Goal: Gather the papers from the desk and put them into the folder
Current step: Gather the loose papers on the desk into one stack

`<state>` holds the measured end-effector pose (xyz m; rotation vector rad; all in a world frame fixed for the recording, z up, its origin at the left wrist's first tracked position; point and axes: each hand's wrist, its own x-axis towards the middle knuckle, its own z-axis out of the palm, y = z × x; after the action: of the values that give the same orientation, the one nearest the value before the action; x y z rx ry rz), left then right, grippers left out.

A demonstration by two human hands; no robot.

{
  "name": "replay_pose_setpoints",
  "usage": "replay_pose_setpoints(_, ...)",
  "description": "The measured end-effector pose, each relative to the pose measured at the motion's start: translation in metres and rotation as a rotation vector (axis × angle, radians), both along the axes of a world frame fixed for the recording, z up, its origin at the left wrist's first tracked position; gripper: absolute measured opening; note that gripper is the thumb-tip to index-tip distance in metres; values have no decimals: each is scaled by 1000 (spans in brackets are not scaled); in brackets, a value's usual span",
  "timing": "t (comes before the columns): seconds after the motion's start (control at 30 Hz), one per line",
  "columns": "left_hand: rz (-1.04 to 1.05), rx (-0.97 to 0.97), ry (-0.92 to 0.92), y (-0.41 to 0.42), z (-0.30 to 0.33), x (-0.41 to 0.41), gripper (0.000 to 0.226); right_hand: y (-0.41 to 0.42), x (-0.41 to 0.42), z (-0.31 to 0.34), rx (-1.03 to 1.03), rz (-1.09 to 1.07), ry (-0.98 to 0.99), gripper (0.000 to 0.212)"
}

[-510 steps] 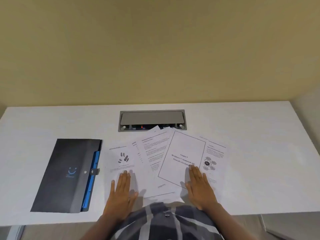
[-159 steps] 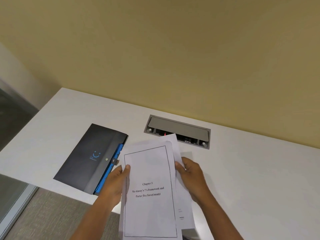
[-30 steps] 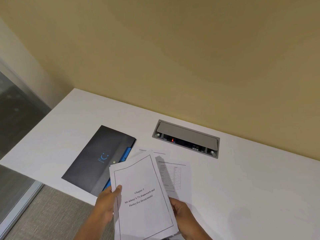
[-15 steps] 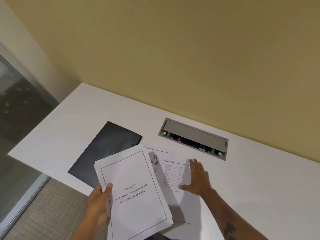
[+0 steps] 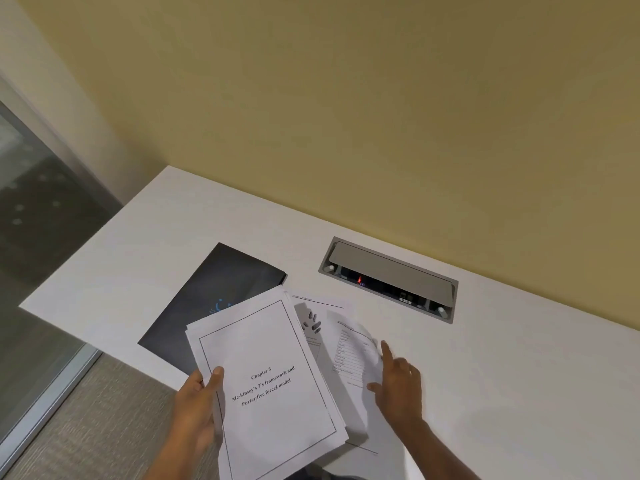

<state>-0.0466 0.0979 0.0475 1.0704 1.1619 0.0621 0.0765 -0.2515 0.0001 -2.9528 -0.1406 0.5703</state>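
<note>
My left hand (image 5: 199,403) grips a stack of white papers (image 5: 266,386) by its left edge; the top sheet reads "Chapter 3". The stack hangs over the near edge of the white desk (image 5: 519,375) and covers part of the dark folder (image 5: 207,296), which lies shut on the desk with a blue smile mark. To the right, two loose sheets lie on the desk: one with a table (image 5: 353,355) and one with small grey shapes (image 5: 313,322). My right hand (image 5: 398,382) rests on the table sheet, whose right edge curls up at my fingertips.
A grey cable box (image 5: 388,278) with a red light is set into the desk by the yellow wall. A glass panel (image 5: 38,237) and grey carpet lie off the desk's left edge.
My right hand let go of the stack and went to the loose sheet, then slid toward me as the sheet's edge lifted. My left hand keeps the stack.
</note>
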Motion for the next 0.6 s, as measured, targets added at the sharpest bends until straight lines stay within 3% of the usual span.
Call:
replay_pose_setpoints(0.17, -43, -1, -21, -2, 8, 3, 16, -7, -27, -3, 263, -427, 57, 95)
replay_pose_setpoints(0.23, -64, 9, -26, -3, 10, 4, 15, -12, -31, -2, 377, -543, 58, 78)
replay_pose_setpoints(0.37, -98, 7, -23, 0, 10, 8, 15, -25, -31, 2, 493, -546, -55, 29)
replay_pose_setpoints(0.6, -192, 11, -16, 2, 5, 17, 19, -26, -13, 35, 926, -650, 5, 14)
